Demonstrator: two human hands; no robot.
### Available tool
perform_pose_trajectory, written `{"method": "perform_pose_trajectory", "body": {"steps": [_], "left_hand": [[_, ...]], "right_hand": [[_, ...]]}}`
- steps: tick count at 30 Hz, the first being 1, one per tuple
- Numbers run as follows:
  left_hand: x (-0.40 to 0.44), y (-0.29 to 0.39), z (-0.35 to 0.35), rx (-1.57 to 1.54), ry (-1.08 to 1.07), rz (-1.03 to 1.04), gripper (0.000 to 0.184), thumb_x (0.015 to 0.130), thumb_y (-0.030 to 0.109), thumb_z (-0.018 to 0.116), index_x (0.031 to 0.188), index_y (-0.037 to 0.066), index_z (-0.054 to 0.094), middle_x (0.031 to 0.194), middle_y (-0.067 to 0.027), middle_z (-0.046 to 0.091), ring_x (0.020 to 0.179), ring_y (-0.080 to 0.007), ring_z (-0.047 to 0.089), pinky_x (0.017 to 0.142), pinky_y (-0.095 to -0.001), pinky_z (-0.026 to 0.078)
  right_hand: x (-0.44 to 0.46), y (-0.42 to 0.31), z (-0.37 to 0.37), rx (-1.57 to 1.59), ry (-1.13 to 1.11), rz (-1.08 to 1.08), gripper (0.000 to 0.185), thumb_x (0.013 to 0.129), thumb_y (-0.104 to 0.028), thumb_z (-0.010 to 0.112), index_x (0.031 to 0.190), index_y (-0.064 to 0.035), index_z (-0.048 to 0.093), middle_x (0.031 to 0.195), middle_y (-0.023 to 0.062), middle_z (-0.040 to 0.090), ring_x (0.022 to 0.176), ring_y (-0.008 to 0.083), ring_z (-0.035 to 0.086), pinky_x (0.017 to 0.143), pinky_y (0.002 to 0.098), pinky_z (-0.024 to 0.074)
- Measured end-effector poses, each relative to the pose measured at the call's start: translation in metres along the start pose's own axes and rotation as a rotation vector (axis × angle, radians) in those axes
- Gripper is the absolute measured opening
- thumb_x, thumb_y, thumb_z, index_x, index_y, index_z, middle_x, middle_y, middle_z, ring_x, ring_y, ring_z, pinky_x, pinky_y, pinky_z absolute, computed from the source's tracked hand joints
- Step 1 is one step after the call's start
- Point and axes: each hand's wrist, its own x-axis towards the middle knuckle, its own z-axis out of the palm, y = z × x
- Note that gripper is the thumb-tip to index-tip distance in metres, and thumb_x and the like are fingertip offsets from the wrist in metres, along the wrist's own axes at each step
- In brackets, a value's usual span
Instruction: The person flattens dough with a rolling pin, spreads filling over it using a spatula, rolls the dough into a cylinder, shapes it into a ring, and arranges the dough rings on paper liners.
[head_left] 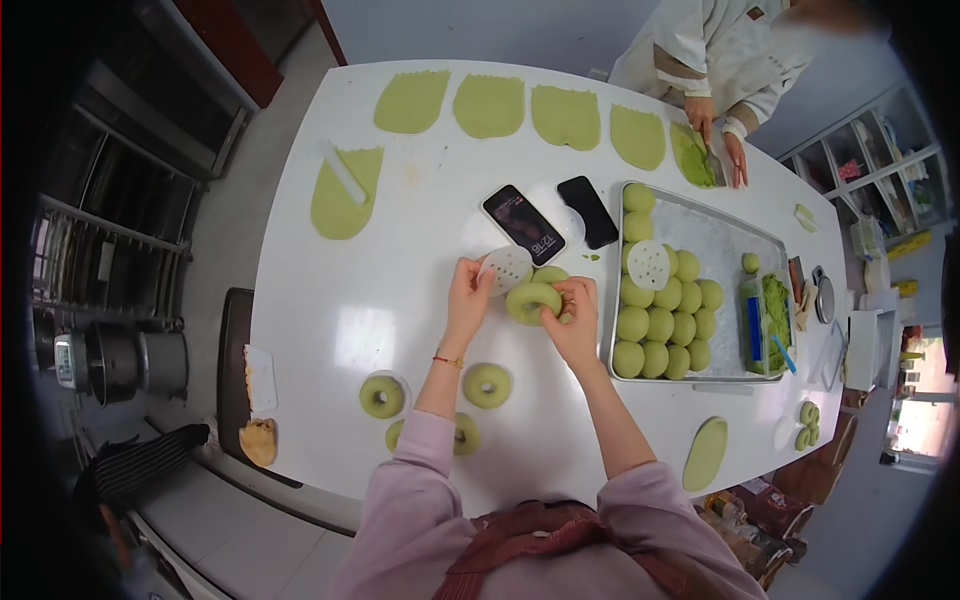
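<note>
Between the fingers of my left hand (468, 300) is a white round paper (505, 268) punched with small holes. My right hand (574, 318) grips a green dough ring (520, 311) at its right side, close beside the paper. Another green dough piece (550, 273) lies just behind that ring, partly hidden. Nearer to me, two more dough rings, one at the left (381, 397) and one at the right (487, 386), rest on the table. Others beside my left forearm are partly covered by it.
A metal tray (745, 225) at the right holds several green dough balls (659, 324), a punched paper and a tub of green filling (775, 310). Two phones (523, 225) lie ahead. Flat dough sheets (489, 106) line the far edge, where a co-worker (720, 60) spreads green filling.
</note>
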Motion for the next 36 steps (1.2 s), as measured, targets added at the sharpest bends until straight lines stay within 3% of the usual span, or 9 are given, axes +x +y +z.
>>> {"method": "perform_pose_trajectory", "body": {"steps": [3,5,12,18,23,25,29,33,36], "left_hand": [[-0.027,0.018,-0.022,0.039,-0.143,-0.323,0.013,0.100,0.015,0.059,0.094,0.008,0.049,0.098,-0.0021,0.065,0.092,-0.0068,0.059,0.080,-0.0237,0.048],[-0.045,0.025,-0.024,-0.348,-0.164,-0.526,0.010,0.100,0.013,0.057,0.095,0.009,0.049,0.102,-0.0019,0.064,0.098,-0.0074,0.061,0.085,-0.0259,0.050],[-0.097,0.064,-0.019,-0.911,-0.022,-0.617,0.028,0.101,0.010,0.052,0.128,0.004,0.050,0.127,-0.0076,0.060,0.115,-0.0187,0.061,0.094,-0.0349,0.053],[-0.109,0.056,-0.091,-0.569,0.379,-0.417,0.042,0.100,0.006,0.051,0.141,0.007,0.043,0.134,-0.0090,0.056,0.122,-0.0211,0.057,0.099,-0.0369,0.052],[-0.100,0.049,-0.147,-0.133,0.669,-0.355,0.059,0.099,0.008,0.054,0.152,0.008,0.029,0.145,-0.0108,0.044,0.130,-0.0211,0.048,0.108,-0.0356,0.041],[-0.103,0.046,-0.157,0.022,0.676,-0.285,0.063,0.098,0.012,0.057,0.154,0.008,0.027,0.149,-0.0116,0.040,0.135,-0.0226,0.043,0.113,-0.0373,0.034],[-0.109,0.044,-0.150,0.408,0.654,-0.109,0.060,0.097,0.013,0.056,0.151,0.005,0.032,0.155,-0.0152,0.033,0.143,-0.0290,0.032,0.118,-0.0413,0.026],[-0.118,0.052,-0.113,0.643,0.462,-0.023,0.052,0.097,0.014,0.056,0.145,0.002,0.041,0.154,-0.0171,0.034,0.143,-0.0345,0.032,0.118,-0.0450,0.026],[-0.138,0.062,-0.104,0.827,0.342,-0.020,0.050,0.097,0.015,0.055,0.144,0.002,0.043,0.153,-0.0176,0.037,0.143,-0.0350,0.031,0.118,-0.0456,0.025]], "right_hand": [[-0.008,-0.013,-0.002,0.447,-0.070,0.161,0.029,0.078,0.002,0.069,0.105,-0.0010,0.058,0.107,0.0052,0.048,0.082,0.0117,0.058,0.064,0.0234,0.0490],[-0.010,-0.023,0.000,0.525,-0.151,0.276,0.025,0.084,0.007,0.065,0.106,-0.0009,0.056,0.101,0.0050,0.054,0.084,0.0108,0.060,0.070,0.0240,0.0522],[-0.024,-0.040,0.009,0.106,-0.293,0.294,0.031,0.085,-0.011,0.073,0.113,-0.0016,0.062,0.105,0.0089,0.053,0.080,0.0148,0.058,0.068,0.0281,0.0508],[-0.003,0.007,0.053,-0.605,-0.225,-0.249,0.047,0.093,-0.025,0.063,0.134,-0.0036,0.055,0.147,0.0170,0.044,0.139,0.0381,0.037,0.114,0.0451,0.0326],[-0.028,0.007,0.059,-0.322,-0.566,-0.203,0.056,0.092,-0.024,0.062,0.142,-0.0062,0.047,0.153,0.0171,0.038,0.144,0.0402,0.029,0.119,0.0495,0.0244],[-0.030,0.004,0.043,-0.483,-0.409,-0.363,0.064,0.090,-0.029,0.064,0.147,-0.0093,0.043,0.156,0.0169,0.035,0.145,0.0376,0.029,0.120,0.0504,0.0220],[-0.026,0.028,0.032,-0.680,-0.123,0.000,0.065,0.093,-0.029,0.062,0.151,-0.0146,0.038,0.157,0.0190,0.031,0.144,0.0381,0.031,0.120,0.0512,0.0195],[-0.044,0.021,0.005,-0.472,-0.506,-0.178,0.062,0.095,-0.028,0.058,0.153,-0.0223,0.037,0.158,0.0137,0.032,0.146,0.0418,0.025,0.120,0.0519,0.0182],[-0.064,0.029,-0.011,-0.783,-0.188,0.060,0.060,0.097,-0.029,0.057,0.153,-0.0227,0.037,0.159,0.0138,0.030,0.146,0.0415,0.025,0.119,0.0514,0.0231]]}}
